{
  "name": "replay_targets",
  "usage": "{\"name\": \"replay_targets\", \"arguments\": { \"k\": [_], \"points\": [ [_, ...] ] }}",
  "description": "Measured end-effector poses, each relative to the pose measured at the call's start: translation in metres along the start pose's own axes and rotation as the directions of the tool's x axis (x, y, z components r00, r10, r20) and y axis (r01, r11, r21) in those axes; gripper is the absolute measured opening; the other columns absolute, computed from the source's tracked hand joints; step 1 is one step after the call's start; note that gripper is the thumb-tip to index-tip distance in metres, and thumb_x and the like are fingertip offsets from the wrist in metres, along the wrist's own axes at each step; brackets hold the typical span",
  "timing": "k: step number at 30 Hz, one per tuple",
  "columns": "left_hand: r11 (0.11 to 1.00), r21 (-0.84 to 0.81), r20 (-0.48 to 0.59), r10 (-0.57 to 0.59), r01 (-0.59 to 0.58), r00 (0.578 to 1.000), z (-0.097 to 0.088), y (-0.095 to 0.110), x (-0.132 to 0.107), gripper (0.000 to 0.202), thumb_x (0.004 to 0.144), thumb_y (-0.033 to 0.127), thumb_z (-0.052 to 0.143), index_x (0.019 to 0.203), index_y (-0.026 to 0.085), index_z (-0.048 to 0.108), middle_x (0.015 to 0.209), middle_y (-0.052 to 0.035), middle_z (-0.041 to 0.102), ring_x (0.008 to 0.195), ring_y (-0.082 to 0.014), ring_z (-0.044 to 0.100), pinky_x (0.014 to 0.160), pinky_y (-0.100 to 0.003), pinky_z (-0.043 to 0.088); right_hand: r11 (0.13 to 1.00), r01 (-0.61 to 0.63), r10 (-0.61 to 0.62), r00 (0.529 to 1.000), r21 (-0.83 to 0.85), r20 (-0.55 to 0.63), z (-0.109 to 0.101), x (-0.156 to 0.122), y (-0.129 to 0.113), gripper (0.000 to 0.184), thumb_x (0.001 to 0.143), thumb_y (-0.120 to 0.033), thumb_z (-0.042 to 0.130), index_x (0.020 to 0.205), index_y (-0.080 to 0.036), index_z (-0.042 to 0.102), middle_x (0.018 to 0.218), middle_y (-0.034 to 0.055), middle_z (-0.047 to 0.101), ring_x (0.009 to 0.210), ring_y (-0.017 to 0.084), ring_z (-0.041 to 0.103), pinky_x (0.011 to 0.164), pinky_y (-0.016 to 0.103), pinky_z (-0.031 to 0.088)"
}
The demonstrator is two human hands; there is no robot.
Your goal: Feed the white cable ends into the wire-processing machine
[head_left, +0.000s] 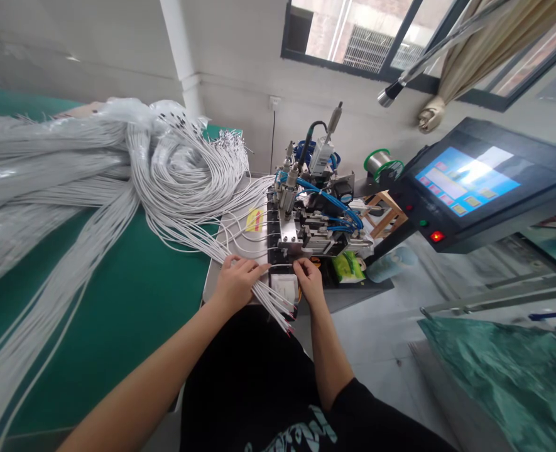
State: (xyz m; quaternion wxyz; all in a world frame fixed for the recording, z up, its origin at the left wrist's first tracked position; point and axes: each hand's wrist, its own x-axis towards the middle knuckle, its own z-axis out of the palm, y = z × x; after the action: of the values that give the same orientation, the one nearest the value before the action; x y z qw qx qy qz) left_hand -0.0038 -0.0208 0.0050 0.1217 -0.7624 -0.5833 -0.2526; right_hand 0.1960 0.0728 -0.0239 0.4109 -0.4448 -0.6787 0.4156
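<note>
My left hand [237, 280] rests on a fanned bundle of thin white wires [272, 302] at the front of a small machine's plate, fingers curled over them. My right hand [310, 280] pinches one white wire [281, 266] stretched between both hands, just in front of the machine's black fixture [274, 235]. The wire ends by my hands show coloured tips. A large heap of the same white wires [117, 163] trails back over the green table.
The machine [315, 207] carries blue air hoses and a metal head. A touch-screen control box [470, 185] with a lit red button stands at the right. A solder spool [382, 163], a yellow label [255, 220], a green table mat [131, 301] and teal plastic sheeting [504, 370] are around.
</note>
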Motion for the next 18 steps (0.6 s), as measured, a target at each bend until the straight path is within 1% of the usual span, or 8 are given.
{"name": "replay_targets", "arguments": {
  "k": [9, 18],
  "points": [
    [1.000, -0.023, 0.007, -0.018, 0.018, 1.000, 0.0006, 0.0001, -0.0008, 0.042, 0.080, 0.006, 0.048, 0.113, 0.025, 0.065, 0.089, -0.0041, 0.069, 0.079, -0.0190, 0.061, 0.088, -0.041, 0.033, 1.000, -0.004, 0.004, 1.000, 0.019, 0.007, 0.0005, 0.0002, 0.0022, 0.028, 0.084, -0.045, 0.052, 0.073, -0.019, 0.056, 0.067, -0.0008, 0.055, 0.062, 0.015, 0.050, 0.062, 0.025, 0.042],
    [1.000, -0.012, 0.004, -0.002, 0.002, 1.000, 0.0021, -0.0005, -0.0011, 0.039, 0.082, 0.009, 0.048, 0.114, 0.024, 0.065, 0.090, -0.0046, 0.069, 0.080, -0.0194, 0.061, 0.086, -0.040, 0.034, 0.999, -0.023, 0.022, 1.000, 0.031, 0.019, 0.0007, -0.0002, 0.0077, 0.030, 0.084, -0.047, 0.051, 0.075, -0.019, 0.057, 0.068, -0.0006, 0.056, 0.065, 0.016, 0.051, 0.064, 0.026, 0.041]
  ]
}}
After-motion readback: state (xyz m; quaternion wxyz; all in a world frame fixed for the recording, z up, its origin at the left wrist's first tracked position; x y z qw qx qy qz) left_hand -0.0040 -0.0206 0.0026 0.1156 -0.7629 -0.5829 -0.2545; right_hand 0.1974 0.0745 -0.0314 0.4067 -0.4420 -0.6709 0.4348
